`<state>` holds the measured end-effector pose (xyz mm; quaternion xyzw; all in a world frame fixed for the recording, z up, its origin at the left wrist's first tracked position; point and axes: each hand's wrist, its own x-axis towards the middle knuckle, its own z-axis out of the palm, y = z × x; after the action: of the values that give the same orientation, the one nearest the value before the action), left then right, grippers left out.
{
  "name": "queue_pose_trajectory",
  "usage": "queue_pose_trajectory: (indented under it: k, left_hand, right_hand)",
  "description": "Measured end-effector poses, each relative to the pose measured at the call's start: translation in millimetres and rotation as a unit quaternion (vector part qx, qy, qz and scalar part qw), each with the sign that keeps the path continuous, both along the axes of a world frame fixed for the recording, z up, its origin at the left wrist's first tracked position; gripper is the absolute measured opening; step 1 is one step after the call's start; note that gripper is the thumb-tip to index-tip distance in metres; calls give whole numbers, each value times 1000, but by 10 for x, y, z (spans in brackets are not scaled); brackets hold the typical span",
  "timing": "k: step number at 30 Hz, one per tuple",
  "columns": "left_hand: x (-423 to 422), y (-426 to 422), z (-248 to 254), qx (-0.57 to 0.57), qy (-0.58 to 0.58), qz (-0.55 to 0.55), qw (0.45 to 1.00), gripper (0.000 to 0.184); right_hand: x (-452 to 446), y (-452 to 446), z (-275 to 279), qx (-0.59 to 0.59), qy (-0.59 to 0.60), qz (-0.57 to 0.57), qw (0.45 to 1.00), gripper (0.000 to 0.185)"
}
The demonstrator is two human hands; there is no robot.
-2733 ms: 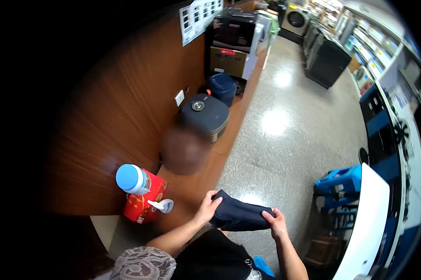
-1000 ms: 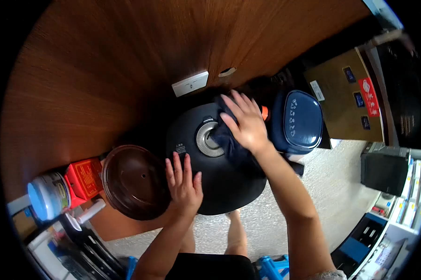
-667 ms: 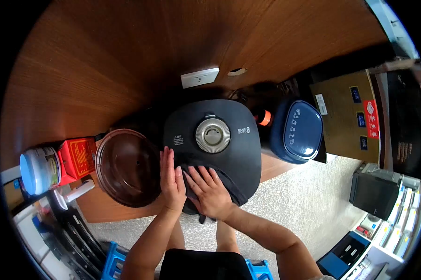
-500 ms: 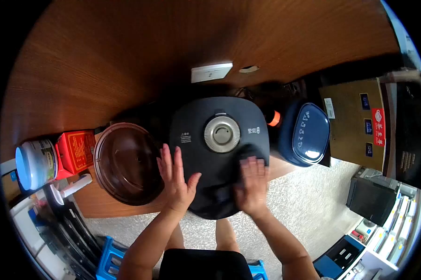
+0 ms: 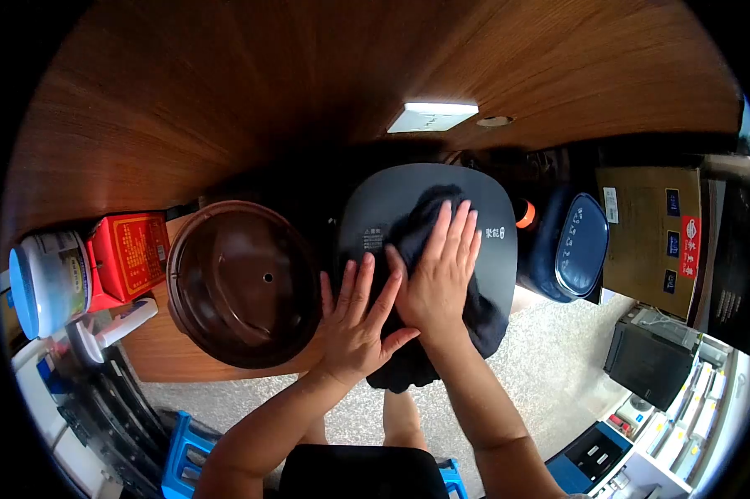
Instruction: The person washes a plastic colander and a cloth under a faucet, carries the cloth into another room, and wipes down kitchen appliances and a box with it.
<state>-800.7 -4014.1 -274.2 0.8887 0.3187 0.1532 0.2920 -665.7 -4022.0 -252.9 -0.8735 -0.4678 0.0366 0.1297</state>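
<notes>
A black electric cooker (image 5: 383, 195) with a broad, rounded lid stands in the middle of the head view. My right hand (image 5: 439, 287) lies flat, fingers stretched out, on a dark cloth (image 5: 485, 320) spread over the lid. The cloth hangs down over the cooker's near side and hides the round knob. My left hand (image 5: 360, 324) is open with fingers spread, at the lid's left edge, its thumb near my right wrist. Whether it presses on the lid, I cannot tell. To its left is a brown round pot (image 5: 234, 291) with a small hole in its bottom.
A red box (image 5: 130, 258) and a blue-lidded tub (image 5: 51, 283) stand at far left. Right of the cooker are a dark blue container (image 5: 570, 245) and a cardboard box (image 5: 645, 233). A wooden panel (image 5: 267, 100) with a white socket rises behind. A blue stool (image 5: 180, 453) is below.
My right hand has moved up the lid with the cloth, which now covers the knob. My left hand has come closer to my right. The view has shifted, so the cooker appears farther right.
</notes>
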Motion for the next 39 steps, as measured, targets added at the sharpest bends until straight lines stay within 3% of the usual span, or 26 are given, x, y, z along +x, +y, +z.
queue_pose_trajectory:
  k: [2, 6, 8, 12, 14, 16, 18, 20, 23, 27, 31, 35, 39]
  left_hand:
    - [-5, -12, -31, -27, -36, 42, 998, 64]
    - [53, -6, -1, -57, -22, 49, 997, 57]
    - [75, 6, 34, -42, 18, 31, 998, 57]
    - [109, 5, 129, -17, 81, 17, 996, 57]
    - [205, 120, 354, -61, 70, 25, 995, 75]
    - [441, 286, 383, -64, 53, 3, 997, 81]
    - [579, 418, 229, -77, 3, -17, 997, 90]
    - [604, 404, 195, -56, 25, -11, 998, 91]
    - [605, 405, 162, -23, 18, -5, 1000, 82]
    - [599, 440, 174, -18, 42, -12, 999, 81]
    - [623, 416, 148, -27, 27, -7, 999, 82]
    - [595, 444, 180, -29, 42, -12, 999, 82]
    - [632, 429, 212, -37, -5, 7, 999, 75]
  right_hand:
    - [-28, 161, -29, 8, -35, 13, 999, 76]
    - [292, -342, 115, 12, 78, 210, 974, 60]
    - [380, -526, 239, -27, 21, 221, 975, 51]
    - [406, -366, 175, -3, -22, 105, 994, 51]
    - [261, -201, 117, 31, 16, 65, 997, 59]
    - [204, -211, 130, 45, 73, 86, 993, 58]
    - [463, -401, 123, 68, 72, 191, 977, 48]
    - [650, -496, 263, 18, 56, 234, 971, 45]
    - [612, -313, 235, 21, 15, 165, 986, 49]
    - [488, -319, 234, 46, 96, 192, 976, 44]
    - [733, -347, 379, -27, 28, 190, 981, 45]
    - [581, -284, 220, 63, 138, 204, 967, 46]
    - [951, -516, 390, -4, 153, 214, 965, 49]
